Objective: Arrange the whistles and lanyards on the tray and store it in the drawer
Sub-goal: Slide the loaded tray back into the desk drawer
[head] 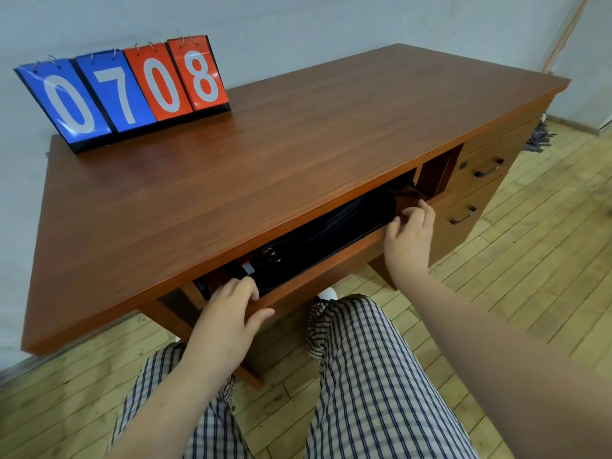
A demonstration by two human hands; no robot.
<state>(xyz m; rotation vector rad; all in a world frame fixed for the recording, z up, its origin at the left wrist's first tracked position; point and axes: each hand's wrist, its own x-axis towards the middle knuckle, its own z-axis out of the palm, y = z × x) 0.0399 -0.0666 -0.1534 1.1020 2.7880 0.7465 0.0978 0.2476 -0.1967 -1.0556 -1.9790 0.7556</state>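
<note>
The wide drawer (318,276) under the wooden desk top stands partly open. Inside it lies a black tray (347,226), mostly hidden under the desk top. Dark lanyards and metal rings (270,255) show on the tray's left part, and a small silvery piece (246,269) lies at its left end. My left hand (228,313) grips the drawer's front edge at the left, fingers curled over the top and thumb on the front. My right hand (412,231) grips the same front edge at the right, fingers hooked inside.
A flip scoreboard (132,91) reading 0708 stands at the desk's back left. Two shut side drawers with metal handles (490,168) are at the right. My legs in checked trousers (364,376) are below the drawer, over a wooden plank floor.
</note>
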